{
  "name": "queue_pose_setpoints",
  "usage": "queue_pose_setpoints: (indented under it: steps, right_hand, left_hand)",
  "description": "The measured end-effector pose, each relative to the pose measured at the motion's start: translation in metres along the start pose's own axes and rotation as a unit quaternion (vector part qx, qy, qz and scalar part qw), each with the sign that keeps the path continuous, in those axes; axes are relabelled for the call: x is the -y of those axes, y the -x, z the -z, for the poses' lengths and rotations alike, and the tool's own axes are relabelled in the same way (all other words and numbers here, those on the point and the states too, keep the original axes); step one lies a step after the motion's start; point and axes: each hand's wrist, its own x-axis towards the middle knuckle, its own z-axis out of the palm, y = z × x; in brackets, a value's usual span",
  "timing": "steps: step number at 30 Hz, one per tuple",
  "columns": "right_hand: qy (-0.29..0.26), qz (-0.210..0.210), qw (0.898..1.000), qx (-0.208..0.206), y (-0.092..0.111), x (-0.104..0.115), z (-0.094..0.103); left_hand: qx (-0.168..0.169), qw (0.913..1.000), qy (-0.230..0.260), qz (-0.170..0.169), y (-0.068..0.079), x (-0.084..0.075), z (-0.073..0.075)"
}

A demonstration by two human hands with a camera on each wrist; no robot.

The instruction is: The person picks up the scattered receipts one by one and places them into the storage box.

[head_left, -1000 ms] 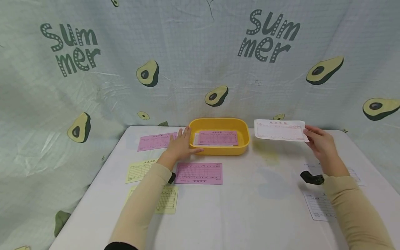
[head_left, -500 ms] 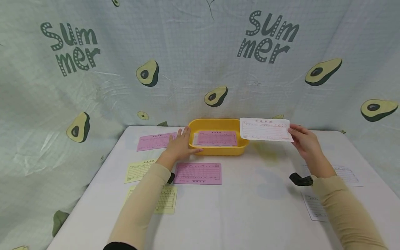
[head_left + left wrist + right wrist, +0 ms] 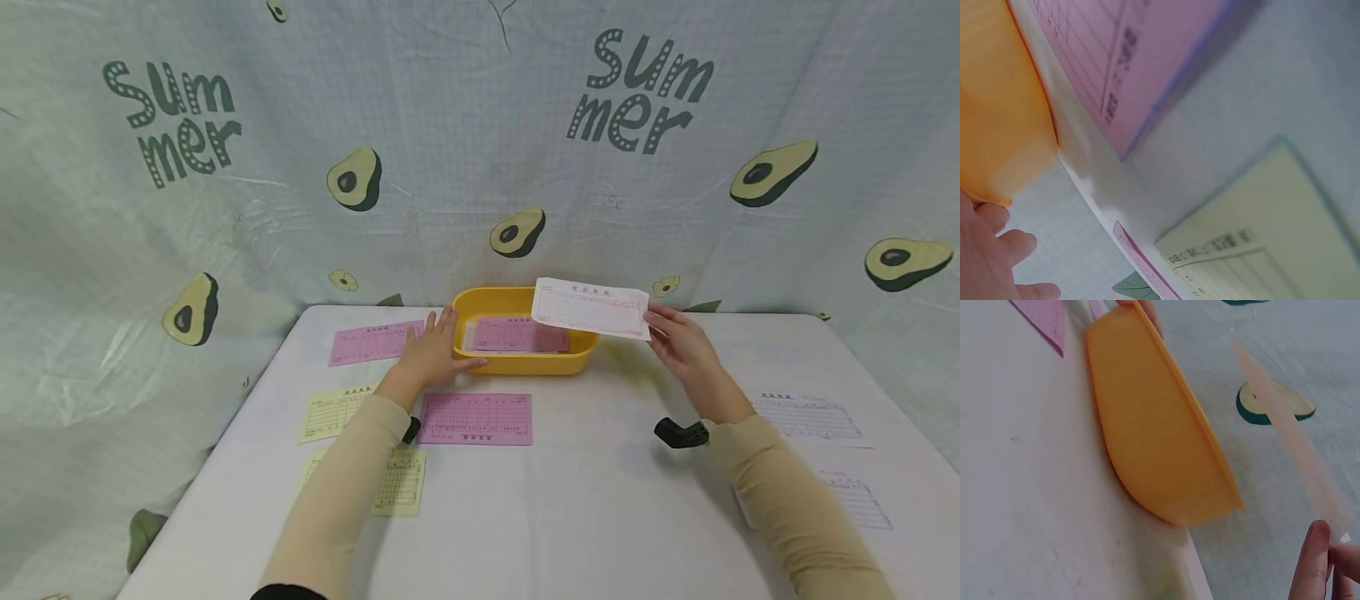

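Note:
My right hand [image 3: 684, 343] pinches the right end of a white printed slip [image 3: 591, 308], which slants over the right part of a yellow plastic tray [image 3: 525, 363]. In the right wrist view the slip [image 3: 1291, 434] appears nearly edge-on, above the tray's rim. Inside the tray a pink slip [image 3: 517, 334] lies on a white one [image 3: 470, 337]. My left hand [image 3: 429, 357] rests against the tray's left end with fingers spread, the thumb along its front rim. In the left wrist view its fingertips [image 3: 1019, 245] show beside the tray wall [image 3: 1007, 100].
Pink slips [image 3: 476, 419] and yellow slips [image 3: 337, 412] lie left and front of the tray, some partly under the left arm. White slips [image 3: 806, 417] lie at the right, partly covered by the right sleeve. A patterned curtain [image 3: 450, 125] stands behind the table.
My right hand has moved left, carrying the white slip from beside the tray to over its right part. The slip has tilted slightly. My left hand stays at the tray's left end.

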Motion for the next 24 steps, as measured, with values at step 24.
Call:
queue_pose_setpoints:
  steps: [24]
  right_hand:
    - [0.248,0.012,0.968,-0.02,-0.038,-0.034,-0.055]
  left_hand:
    - [0.003,1.0,-0.004,-0.001,0.0,-0.001,0.003]
